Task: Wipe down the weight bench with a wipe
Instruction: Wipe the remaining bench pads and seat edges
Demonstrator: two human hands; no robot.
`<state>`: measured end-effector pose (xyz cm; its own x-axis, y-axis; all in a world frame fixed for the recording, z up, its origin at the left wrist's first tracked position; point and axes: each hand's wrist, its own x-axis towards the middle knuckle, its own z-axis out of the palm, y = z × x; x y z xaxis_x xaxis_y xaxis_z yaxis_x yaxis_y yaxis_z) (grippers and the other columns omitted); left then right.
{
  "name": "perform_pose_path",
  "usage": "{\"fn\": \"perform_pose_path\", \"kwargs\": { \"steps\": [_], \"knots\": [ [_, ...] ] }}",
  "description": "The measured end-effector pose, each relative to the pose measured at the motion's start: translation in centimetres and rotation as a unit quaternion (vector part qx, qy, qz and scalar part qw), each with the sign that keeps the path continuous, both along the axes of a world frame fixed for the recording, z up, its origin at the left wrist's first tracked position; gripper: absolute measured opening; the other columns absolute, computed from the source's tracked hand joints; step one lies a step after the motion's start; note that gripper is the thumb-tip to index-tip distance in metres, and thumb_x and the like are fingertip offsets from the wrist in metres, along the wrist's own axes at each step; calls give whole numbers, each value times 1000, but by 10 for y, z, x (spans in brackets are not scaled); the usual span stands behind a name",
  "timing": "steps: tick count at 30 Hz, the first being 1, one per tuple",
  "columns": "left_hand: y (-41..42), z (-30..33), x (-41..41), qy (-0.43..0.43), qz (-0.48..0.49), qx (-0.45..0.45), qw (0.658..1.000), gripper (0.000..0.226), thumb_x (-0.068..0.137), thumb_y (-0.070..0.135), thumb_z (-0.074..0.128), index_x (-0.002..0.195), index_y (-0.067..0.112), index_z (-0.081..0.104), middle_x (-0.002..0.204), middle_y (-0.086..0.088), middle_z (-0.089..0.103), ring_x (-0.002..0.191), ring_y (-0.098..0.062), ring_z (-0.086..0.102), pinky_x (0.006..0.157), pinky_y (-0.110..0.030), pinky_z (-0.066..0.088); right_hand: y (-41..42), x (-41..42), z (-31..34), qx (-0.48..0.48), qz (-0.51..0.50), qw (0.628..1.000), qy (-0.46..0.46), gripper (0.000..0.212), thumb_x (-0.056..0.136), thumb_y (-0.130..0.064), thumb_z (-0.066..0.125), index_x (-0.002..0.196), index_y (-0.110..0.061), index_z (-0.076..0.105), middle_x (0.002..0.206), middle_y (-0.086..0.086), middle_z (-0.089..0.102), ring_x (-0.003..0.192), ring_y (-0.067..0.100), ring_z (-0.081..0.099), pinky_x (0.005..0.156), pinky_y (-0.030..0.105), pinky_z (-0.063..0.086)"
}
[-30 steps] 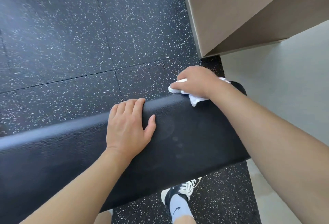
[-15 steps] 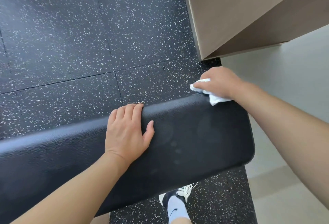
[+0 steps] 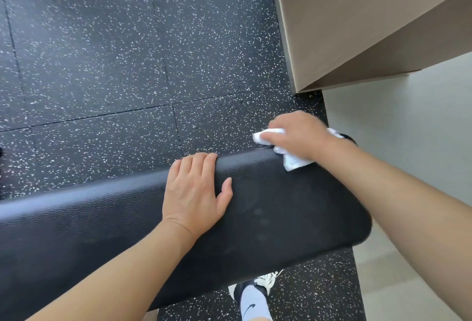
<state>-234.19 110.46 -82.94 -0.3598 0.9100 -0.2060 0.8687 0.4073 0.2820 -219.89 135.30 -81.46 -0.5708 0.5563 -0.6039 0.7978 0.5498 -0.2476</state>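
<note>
The black padded weight bench [image 3: 281,218] runs from lower left to right across the view. My left hand [image 3: 194,193] lies flat on its top, with the fingers curving over the far edge. My right hand [image 3: 296,134] grips a crumpled white wipe [image 3: 293,162] and holds it against the far edge near the bench's right end. Parts of the wipe stick out on both sides of the hand.
Black speckled rubber floor tiles [image 3: 127,52] lie beyond the bench. A tan wall or cabinet corner [image 3: 357,27] stands at the upper right, with pale floor [image 3: 408,129] to the right. My foot in a white sock and dark shoe [image 3: 255,295] shows below the bench.
My right hand with the wipe slid right along the far edge, then came back left a little. My left hand has stayed in place on the bench.
</note>
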Motion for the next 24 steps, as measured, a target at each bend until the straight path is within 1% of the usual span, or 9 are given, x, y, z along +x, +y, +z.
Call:
{"fn": "perform_pose_path", "kwargs": {
  "steps": [2, 4, 5, 8, 12, 15, 18, 21, 24],
  "knots": [
    [0, -1, 0, -2, 0, 5, 1000, 57, 96, 51, 47, 131, 9, 60, 121, -7, 62, 107, -33, 56, 102, -48, 42, 30, 38, 11, 19, -87, 995, -41, 42, 79, -61, 61, 70, -20, 63, 67, -3, 67, 71, 22, 63, 69, 39, 55],
    [0, -1, -1, -9, -2, 2, 1000, 56, 96, 51, 47, 130, 8, 59, 120, -8, 62, 106, -34, 56, 102, -48, 42, 43, 58, 15, 12, -169, 985, -30, 41, 81, -53, 64, 69, -14, 62, 65, -2, 68, 68, 26, 62, 73, 43, 58],
    [0, 1, -1, -11, -3, -2, 1000, 56, 96, 51, 47, 130, 8, 59, 120, -8, 62, 106, -34, 56, 102, -48, 42, 42, 59, 14, 22, -172, 984, -32, 41, 82, -53, 63, 69, -14, 61, 65, -2, 68, 68, 25, 62, 73, 42, 58],
    [1, 6, -4, -27, -9, -19, 999, 57, 97, 52, 45, 131, 8, 59, 120, -8, 62, 107, -34, 57, 102, -47, 42, 13, 31, 6, 88, -72, 993, -44, 44, 86, -60, 57, 69, -19, 60, 72, -6, 62, 80, 23, 59, 67, 36, 44],
    [-5, 13, -15, -63, -35, -32, 997, 59, 98, 49, 44, 139, 9, 57, 129, -6, 63, 116, -31, 58, 105, -45, 42, -52, -38, -6, 66, 13, 997, 27, 46, 85, -68, 50, 72, -23, 56, 75, -8, 58, 76, 21, 52, 62, 36, 32],
    [-26, 18, -45, -64, -8, -62, 996, 58, 98, 52, 37, 138, 15, 58, 123, -2, 64, 113, -29, 60, 101, -44, 42, -99, -83, -11, 37, 72, 993, 83, 44, 87, -66, 47, 78, -24, 53, 78, -8, 54, 77, 20, 50, 67, 36, 33],
    [-65, 19, -91, -46, 28, -89, 995, 59, 100, 54, 33, 133, 15, 63, 117, -3, 67, 108, -31, 62, 98, -45, 44, -111, -93, -8, 22, 87, 989, 117, 40, 89, -65, 45, 84, -26, 53, 80, -8, 53, 78, 18, 51, 67, 36, 35],
    [-108, 17, -140, -18, 36, -104, 994, 61, 100, 56, 30, 125, 13, 67, 109, -6, 68, 103, -35, 64, 93, -49, 46, -92, -71, -5, 23, 101, 989, 107, 44, 90, -68, 36, 87, -28, 55, 82, -8, 54, 80, 17, 53, 69, 37, 42],
    [-139, 12, -170, 1, 38, -80, 996, 57, 100, 51, 34, 122, 10, 67, 106, -8, 68, 99, -38, 64, 89, -51, 45, -59, -36, -2, 72, 58, 994, 56, 53, 89, -70, 33, 85, -26, 61, 84, -7, 59, 83, 20, 58, 73, 40, 47]
  ]
}}
